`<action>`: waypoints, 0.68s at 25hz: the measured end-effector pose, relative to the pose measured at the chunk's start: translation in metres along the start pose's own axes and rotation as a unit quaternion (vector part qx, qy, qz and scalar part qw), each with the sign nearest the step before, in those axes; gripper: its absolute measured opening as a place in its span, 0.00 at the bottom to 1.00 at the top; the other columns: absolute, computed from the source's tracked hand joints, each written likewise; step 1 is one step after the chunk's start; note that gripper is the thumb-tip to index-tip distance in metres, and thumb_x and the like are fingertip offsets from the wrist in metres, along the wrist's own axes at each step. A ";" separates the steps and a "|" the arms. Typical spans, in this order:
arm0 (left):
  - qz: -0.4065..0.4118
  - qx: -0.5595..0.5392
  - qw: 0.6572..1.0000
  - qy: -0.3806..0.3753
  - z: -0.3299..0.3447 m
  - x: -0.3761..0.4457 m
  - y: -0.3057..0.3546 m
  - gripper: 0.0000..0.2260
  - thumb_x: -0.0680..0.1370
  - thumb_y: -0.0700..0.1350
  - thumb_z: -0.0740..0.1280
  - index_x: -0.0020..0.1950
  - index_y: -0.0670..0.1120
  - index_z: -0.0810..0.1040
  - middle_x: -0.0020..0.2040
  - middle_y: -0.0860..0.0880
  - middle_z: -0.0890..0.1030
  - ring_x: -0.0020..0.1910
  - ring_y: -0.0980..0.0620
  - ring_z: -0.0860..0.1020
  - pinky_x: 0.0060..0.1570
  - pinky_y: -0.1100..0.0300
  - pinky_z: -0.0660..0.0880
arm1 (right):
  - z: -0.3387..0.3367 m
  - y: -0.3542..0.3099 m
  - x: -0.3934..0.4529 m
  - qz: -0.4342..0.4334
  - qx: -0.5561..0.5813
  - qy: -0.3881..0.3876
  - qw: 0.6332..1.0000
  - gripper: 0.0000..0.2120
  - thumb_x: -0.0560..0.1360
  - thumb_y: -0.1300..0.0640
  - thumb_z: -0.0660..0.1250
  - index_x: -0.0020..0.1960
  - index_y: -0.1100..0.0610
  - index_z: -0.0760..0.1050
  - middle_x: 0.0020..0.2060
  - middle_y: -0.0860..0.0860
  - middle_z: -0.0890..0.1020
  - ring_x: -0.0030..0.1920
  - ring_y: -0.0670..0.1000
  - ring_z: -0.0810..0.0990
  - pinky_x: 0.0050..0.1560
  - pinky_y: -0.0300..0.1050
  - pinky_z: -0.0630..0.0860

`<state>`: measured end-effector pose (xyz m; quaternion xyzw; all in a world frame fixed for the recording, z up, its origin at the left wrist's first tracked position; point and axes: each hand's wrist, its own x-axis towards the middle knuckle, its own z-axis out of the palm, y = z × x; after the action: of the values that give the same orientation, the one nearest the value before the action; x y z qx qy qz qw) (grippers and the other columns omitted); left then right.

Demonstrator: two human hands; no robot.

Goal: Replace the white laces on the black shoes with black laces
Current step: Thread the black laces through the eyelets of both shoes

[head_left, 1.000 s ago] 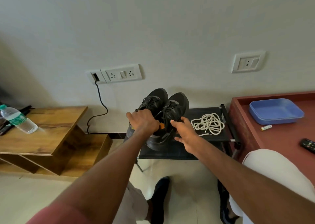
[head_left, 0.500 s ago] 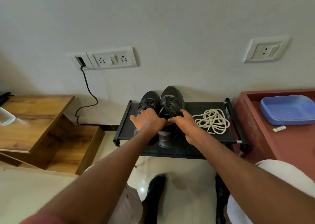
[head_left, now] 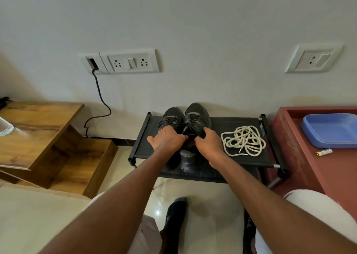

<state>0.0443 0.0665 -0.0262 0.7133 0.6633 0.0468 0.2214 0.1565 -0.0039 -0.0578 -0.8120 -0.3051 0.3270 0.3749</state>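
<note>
Black shoes (head_left: 186,121) on a low shoe rack (head_left: 245,161) already wear black laces, white laces (head_left: 243,140) heaped beside; left hand (head_left: 167,140) and right hand (head_left: 209,143) grip their collars
</note>
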 end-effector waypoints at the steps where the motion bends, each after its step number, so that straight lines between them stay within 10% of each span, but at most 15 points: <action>1: -0.003 -0.014 1.000 -0.007 -0.002 0.002 0.002 0.16 0.74 0.61 0.72 0.42 0.48 0.79 0.39 0.51 0.82 0.42 0.50 0.78 0.68 0.43 0.58 | 0.001 -0.002 0.000 -0.009 -0.025 0.002 1.000 0.18 0.77 0.55 0.66 0.66 0.52 0.77 0.58 0.55 0.81 0.56 0.58 0.81 0.58 0.56 0.82; 17: -0.062 -0.164 0.984 -0.035 0.003 0.014 0.000 0.13 0.73 0.56 0.77 0.45 0.49 0.79 0.41 0.50 0.82 0.42 0.49 0.76 0.62 0.46 0.60 | -0.002 -0.002 0.011 0.055 -0.029 0.012 0.998 0.19 0.78 0.62 0.64 0.68 0.55 0.76 0.59 0.58 0.81 0.55 0.60 0.81 0.53 0.53 0.82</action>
<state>0.0476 0.0796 -0.0322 0.6262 0.6810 0.1164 0.3613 0.1638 0.0041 -0.0589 -0.8416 -0.2651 0.3287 0.3366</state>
